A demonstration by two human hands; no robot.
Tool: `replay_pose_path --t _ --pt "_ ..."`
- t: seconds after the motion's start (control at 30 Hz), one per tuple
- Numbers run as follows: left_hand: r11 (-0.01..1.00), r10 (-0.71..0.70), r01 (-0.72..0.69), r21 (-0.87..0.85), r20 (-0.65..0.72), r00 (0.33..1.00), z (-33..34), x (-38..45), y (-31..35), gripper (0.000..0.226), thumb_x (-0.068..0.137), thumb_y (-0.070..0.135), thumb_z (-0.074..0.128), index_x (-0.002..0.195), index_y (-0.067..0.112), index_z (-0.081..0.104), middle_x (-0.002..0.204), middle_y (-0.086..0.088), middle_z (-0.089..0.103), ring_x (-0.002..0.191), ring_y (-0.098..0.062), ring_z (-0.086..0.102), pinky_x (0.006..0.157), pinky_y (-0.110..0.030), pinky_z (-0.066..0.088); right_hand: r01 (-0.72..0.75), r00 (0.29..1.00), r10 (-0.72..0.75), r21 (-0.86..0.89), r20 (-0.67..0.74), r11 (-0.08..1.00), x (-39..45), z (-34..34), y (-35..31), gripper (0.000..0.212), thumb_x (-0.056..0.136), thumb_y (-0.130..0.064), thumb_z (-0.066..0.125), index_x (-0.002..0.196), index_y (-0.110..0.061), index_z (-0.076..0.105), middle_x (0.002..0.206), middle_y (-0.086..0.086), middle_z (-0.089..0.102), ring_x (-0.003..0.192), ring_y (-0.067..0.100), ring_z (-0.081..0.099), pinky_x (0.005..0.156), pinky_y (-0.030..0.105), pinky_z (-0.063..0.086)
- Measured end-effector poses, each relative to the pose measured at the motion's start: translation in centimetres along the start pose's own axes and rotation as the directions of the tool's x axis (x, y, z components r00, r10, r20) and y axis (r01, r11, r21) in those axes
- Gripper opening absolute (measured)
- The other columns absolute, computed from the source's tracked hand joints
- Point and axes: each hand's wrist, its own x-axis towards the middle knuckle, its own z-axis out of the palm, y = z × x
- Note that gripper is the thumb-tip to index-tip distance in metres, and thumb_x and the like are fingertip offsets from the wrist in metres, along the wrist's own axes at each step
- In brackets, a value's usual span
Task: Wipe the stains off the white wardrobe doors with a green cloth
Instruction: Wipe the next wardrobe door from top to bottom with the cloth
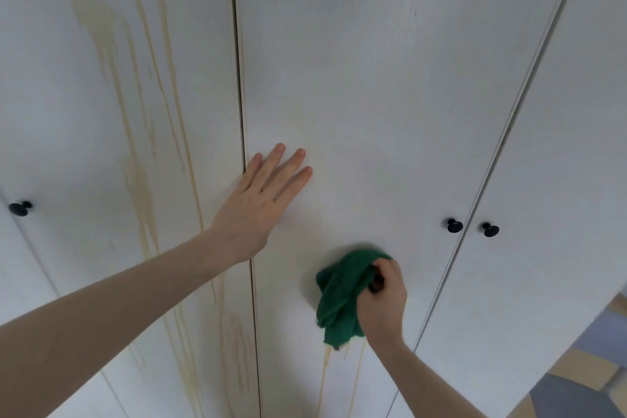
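Note:
White wardrobe doors fill the view. The middle door looks mostly clean, with thin yellowish drips low down, under the cloth. The left door carries long yellow-brown stain streaks running down it. My right hand grips a bunched green cloth and holds it against the middle door. My left hand lies flat on the middle door beside the seam, fingers straight and spread.
Black round knobs sit on the doors: one at the far left, a pair at the right. A dark seam separates the left and middle doors. A patch of floor shows at the lower right.

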Motion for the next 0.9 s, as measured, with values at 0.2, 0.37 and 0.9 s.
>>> replay_pose_path --t 0.2,0.37,0.9 --pt "1.0 0.007 -0.007 0.005 0.013 1.0 0.2 0.0 0.1 0.114 0.079 -0.004 0.071 0.166 0.011 0.0 0.173 -0.014 -0.014 0.158 -0.041 -0.012 0.128 -0.059 0.012 0.176 0.984 -0.175 0.034 -0.046 0.984 4.2 0.7 -4.6 0.039 0.082 0.005 0.07 0.109 -0.023 0.065 0.112 -0.018 0.054 0.106 0.009 0.058 0.094 0.022 0.049" --pt "1.0 0.007 -0.007 -0.009 -0.009 1.0 0.4 0.1 0.2 0.114 0.076 -0.005 0.071 0.166 0.011 0.004 0.173 -0.013 -0.01 0.159 -0.041 -0.009 0.128 -0.059 0.013 0.331 0.935 -0.354 -0.312 -0.017 0.89 4.9 2.6 -1.5 0.048 0.078 -0.008 0.081 0.118 -0.021 0.06 0.114 -0.005 0.054 0.107 0.018 0.046 0.091 0.034 0.043" --pt "0.999 -0.018 0.017 -0.047 -0.013 1.0 0.0 0.2 0.6 0.111 0.076 -0.008 0.064 0.167 0.013 0.003 0.173 -0.012 -0.01 0.159 -0.04 -0.009 0.128 -0.058 0.012 0.189 0.938 0.071 -0.671 0.339 0.717 -2.3 1.4 11.9 0.06 0.08 0.003 0.061 0.133 -0.021 0.042 0.133 0.004 0.046 0.109 0.025 0.052 0.059 0.026 0.048"
